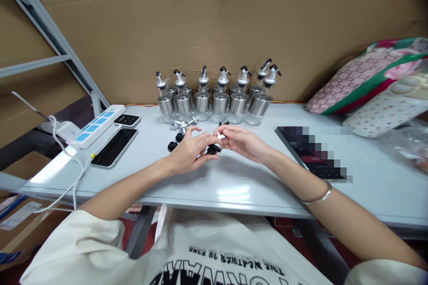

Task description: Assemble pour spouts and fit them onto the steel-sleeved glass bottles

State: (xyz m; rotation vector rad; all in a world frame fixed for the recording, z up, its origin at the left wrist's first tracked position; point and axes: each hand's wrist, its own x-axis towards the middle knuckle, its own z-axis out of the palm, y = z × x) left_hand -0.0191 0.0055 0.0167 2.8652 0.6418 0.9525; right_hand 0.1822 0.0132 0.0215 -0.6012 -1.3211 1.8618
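Observation:
My left hand (192,150) is closed on a small pourer stopper (212,148) with a black ribbed base, above the middle of the table. Fingers of my right hand (242,141) pinch the same stopper's light upper part from the right. Just left of my left hand lie loose silver pourer parts (182,125) and black stopper pieces (172,146), partly hidden by that hand. Behind both hands stand several glass bottles with steel bands (220,105), upright in rows. Silver pourers with black levers (223,75) top those in front.
A white power strip (100,125), a small black device (127,119) and a phone (114,148) are at the left. At the right are a dark tablet (310,153), a patterned bag (361,78) and clear plastic (408,142). Cardboard (187,22) rises behind the table (267,187).

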